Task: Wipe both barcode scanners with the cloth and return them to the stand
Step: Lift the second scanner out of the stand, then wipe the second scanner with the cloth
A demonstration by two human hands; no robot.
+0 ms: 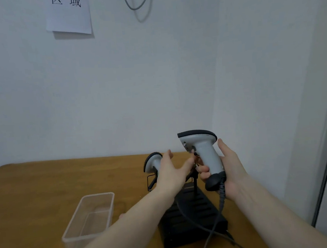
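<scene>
The right hand (229, 169) is wrapped around the handle of a grey barcode scanner (203, 154), holding it upright in the air above the black stand (194, 214). The scanner's dark-trimmed head points left, and its black base hangs just over the stand's rear end. A coiled black cable (217, 224) runs from the scanner's base down across the stand's sloped top toward the lower edge of the view.

The left hand (171, 172) is open, fingers spread and extended, holding nothing. It hovers just left of the stand's upright post, between the held scanner and a second scanner (152, 162). That second scanner sits on the stand's left bracket, head up, partly hidden behind the left hand; whether the hand touches it cannot be told.

The stand rests on a brown wooden table (36, 194). Left of the stand, apart from it, lies a clear plastic tub (89, 215), partly crossed by the left forearm.

Behind the stand rises a pale wall. High above and left of the stand, a white sheet of paper (70, 15) with printed characters hangs on it, and a thin grey wire loop (138, 1) hangs higher still, roughly above the stand.
</scene>
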